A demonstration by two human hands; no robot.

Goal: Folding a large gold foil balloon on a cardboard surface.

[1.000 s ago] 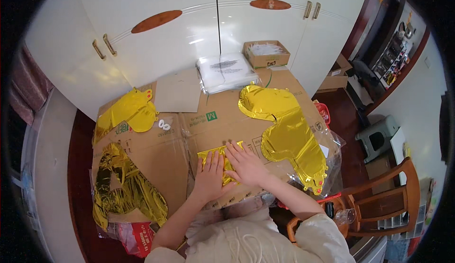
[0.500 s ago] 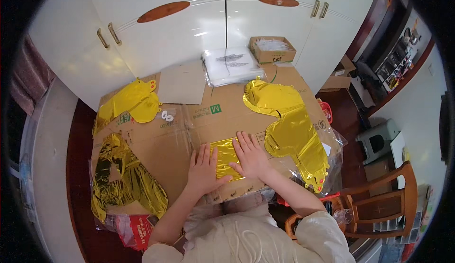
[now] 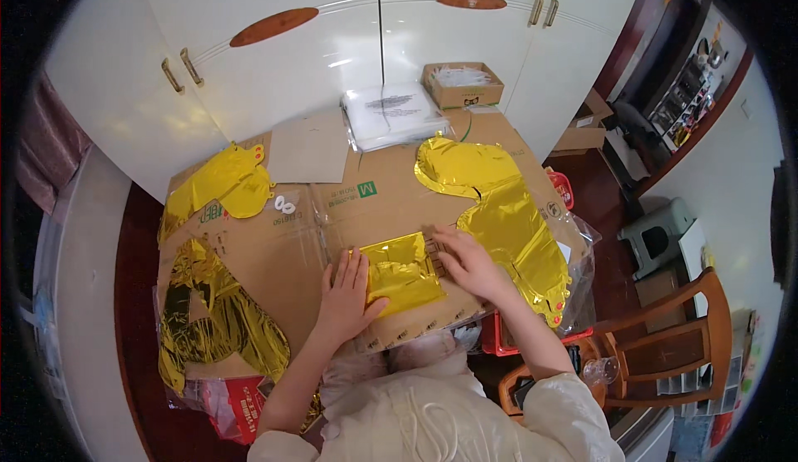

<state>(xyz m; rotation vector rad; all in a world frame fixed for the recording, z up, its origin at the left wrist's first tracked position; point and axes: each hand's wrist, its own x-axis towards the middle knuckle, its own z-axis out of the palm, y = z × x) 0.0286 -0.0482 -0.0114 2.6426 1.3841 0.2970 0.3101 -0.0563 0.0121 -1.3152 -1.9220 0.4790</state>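
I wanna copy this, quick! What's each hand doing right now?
Left hand: open, lying on the left edge of the small gold foil piece.
Right hand: open, holding nothing, by the foil's right edge.

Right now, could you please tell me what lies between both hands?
The head view shows folded gold foil lying on cardboard between the left hand and the right hand.

Four gold foil shapes (image 3: 407, 283) lie on the cardboard (image 3: 357, 217), with two hands (image 3: 342, 297), two white rings (image 3: 288, 208), four cabinet handles (image 3: 536, 11).
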